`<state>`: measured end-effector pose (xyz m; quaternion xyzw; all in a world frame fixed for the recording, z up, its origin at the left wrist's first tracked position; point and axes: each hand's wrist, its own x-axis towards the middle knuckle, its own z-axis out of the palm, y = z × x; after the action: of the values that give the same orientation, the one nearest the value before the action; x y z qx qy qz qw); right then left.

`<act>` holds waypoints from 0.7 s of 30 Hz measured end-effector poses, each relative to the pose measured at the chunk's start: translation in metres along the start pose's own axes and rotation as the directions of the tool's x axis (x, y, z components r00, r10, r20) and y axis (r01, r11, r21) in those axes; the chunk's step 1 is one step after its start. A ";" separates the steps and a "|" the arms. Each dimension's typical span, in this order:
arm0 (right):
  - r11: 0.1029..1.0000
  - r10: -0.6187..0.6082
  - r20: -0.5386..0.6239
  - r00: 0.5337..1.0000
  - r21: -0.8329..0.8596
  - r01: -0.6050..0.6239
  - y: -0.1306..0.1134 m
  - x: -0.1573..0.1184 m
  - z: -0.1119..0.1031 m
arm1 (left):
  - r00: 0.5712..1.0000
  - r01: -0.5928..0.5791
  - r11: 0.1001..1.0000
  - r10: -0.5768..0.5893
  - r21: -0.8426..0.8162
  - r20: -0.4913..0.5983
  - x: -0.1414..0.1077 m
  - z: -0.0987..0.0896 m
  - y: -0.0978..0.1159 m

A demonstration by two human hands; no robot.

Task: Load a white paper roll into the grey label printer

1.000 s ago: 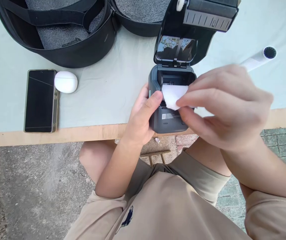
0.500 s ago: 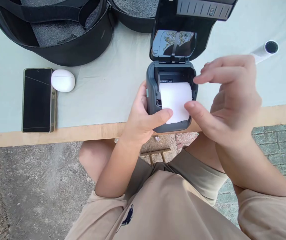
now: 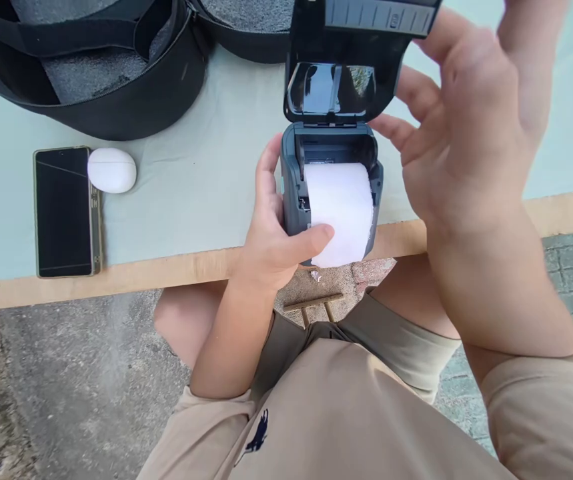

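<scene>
A dark grey portable label printer (image 3: 292, 193) stands at the table's front edge with its lid (image 3: 339, 40) raised. Inside its bay is a white paper roll (image 3: 343, 200), whose loose end hangs over the printer's front. My left hand (image 3: 279, 237) is closed around the printer's left side, the thumb pressing on the paper. At the lid's right edge is my right hand (image 3: 466, 127), with its fingers apart and several tips hidden behind the lid. Its thumb points up towards the top of the view, and it grips nothing that I can see.
On the left lie a black phone (image 3: 63, 210) and a white rounded case (image 3: 112, 171) touching its edge. A black zip case (image 3: 166, 100) with grey foam lies open at the back left. The table's wooden edge (image 3: 196, 267) runs in front of my lap.
My right hand has left the paper and risen to the lid's right edge. The paper end now reaches further over the printer's front. My left hand keeps its hold.
</scene>
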<state>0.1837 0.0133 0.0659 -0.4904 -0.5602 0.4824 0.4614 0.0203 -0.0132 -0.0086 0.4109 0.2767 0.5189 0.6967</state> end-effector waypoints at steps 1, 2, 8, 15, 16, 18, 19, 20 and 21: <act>0.995 -0.030 -0.077 0.997 0.096 0.037 -0.001 0.006 0.004 | 1.000 -0.001 1.000 0.001 0.009 -0.002 0.000 0.000 0.001; 0.958 -0.040 -0.182 0.983 0.273 0.089 0.000 0.010 0.007 | 1.000 -0.006 1.000 0.006 0.011 -0.001 -0.001 0.001 0.001; 0.958 -0.287 -0.090 0.954 -0.022 0.286 0.015 0.007 0.008 | 0.995 0.100 0.995 -0.100 0.014 -0.002 -0.002 0.004 0.009; 0.851 -0.398 0.186 0.898 -0.291 0.437 0.028 -0.011 -0.007 | 0.989 0.147 0.988 -0.148 -0.043 -0.010 -0.002 0.005 0.011; 0.839 -0.400 0.207 0.893 -0.309 0.448 0.030 -0.012 -0.008 | 0.989 0.149 0.988 -0.149 -0.042 -0.004 -0.002 0.005 0.011; 0.830 -0.401 0.227 0.887 -0.320 0.457 0.032 -0.014 -0.010 | 0.988 0.155 0.987 -0.155 -0.049 0.004 -0.001 0.006 0.013; 0.829 -0.407 0.235 0.883 -0.310 0.465 0.033 -0.014 -0.010 | 0.988 0.157 0.986 -0.157 -0.057 0.002 -0.001 0.006 0.014; 0.833 -0.413 0.237 0.880 -0.294 0.470 0.033 -0.015 -0.010 | 0.987 0.159 0.985 -0.159 -0.065 -0.003 -0.002 0.007 0.015; 0.839 -0.416 0.231 0.880 -0.275 0.469 0.033 -0.015 -0.010 | 0.987 0.162 0.984 -0.163 -0.068 -0.008 -0.002 0.007 0.016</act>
<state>0.1982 0.0009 0.0338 -0.3752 -0.7652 0.3022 0.4270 0.0179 -0.0149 0.0084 0.3597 0.2964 0.4723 0.7481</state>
